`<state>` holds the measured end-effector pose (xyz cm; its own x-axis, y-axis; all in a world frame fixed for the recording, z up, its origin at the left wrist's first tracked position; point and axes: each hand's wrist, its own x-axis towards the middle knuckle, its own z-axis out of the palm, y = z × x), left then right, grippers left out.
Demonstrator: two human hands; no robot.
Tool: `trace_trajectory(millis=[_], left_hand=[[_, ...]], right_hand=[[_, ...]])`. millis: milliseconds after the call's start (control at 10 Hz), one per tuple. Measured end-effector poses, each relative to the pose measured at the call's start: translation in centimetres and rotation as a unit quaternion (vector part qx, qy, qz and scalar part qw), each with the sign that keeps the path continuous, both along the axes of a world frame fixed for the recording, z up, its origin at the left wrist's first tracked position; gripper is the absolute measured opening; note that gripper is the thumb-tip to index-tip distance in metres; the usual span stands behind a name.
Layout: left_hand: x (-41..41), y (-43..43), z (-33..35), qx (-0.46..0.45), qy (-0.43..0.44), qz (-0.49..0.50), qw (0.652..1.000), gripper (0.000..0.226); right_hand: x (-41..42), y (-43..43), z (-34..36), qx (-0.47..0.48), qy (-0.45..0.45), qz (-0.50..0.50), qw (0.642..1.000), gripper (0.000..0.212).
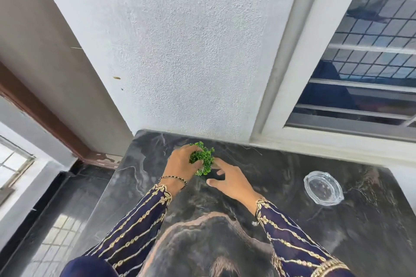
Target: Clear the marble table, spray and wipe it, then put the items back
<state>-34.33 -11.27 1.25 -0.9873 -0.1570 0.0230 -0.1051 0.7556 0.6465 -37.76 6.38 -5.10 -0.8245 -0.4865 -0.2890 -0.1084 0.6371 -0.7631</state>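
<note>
Both sleeves (139,222) are sheer dark navy fabric with wavy gold embroidered lines running down them, plus a gold leafy trim right at the cuffs. There's a thin beaded bracelet (173,179), dark and gold, on the wrist of the left hand (183,163).

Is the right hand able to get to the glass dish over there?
Probably yes. The right hand is open beside the green plant, and only bare marble table lies between it and the glass dish, which sits out on that same side. Nothing blocks the way.
</note>
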Motion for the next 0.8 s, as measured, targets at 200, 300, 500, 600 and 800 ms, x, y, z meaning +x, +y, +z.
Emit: trace_trajectory(millis=[200, 300, 500, 600, 800], left_hand=[[-1.2, -3.4, -0.6, 0.027, -0.003, -0.001, 1.000, 0.033], [-1.3, -4.1, -0.9, 0.014, -0.008, -0.011, 1.000, 0.035], [-0.4, -3.9, -1.1, -0.064, -0.019, -0.038, 0.997, 0.040], [0.1, -3.4, -0.8, -0.149, -0.026, -0.019, 0.988, 0.049], [2.2, -2.3, 0.4, -0.311, 0.017, 0.023, 0.950, 0.052]], right_hand=[[-1.1, -3.3, -0.5, 0.003, -0.010, 0.006, 1.000, 0.066], [-1.1, -4.1, -0.7, -0.001, -0.011, -0.004, 1.000, 0.064], [0.1, -3.8, -1.0, 0.001, -0.015, -0.029, 0.999, 0.065], [1.0, -3.3, -0.5, -0.004, -0.009, -0.035, 0.999, 0.067], [2.9, -2.1, 1.1, -0.024, -0.004, -0.048, 0.999, 0.066]])
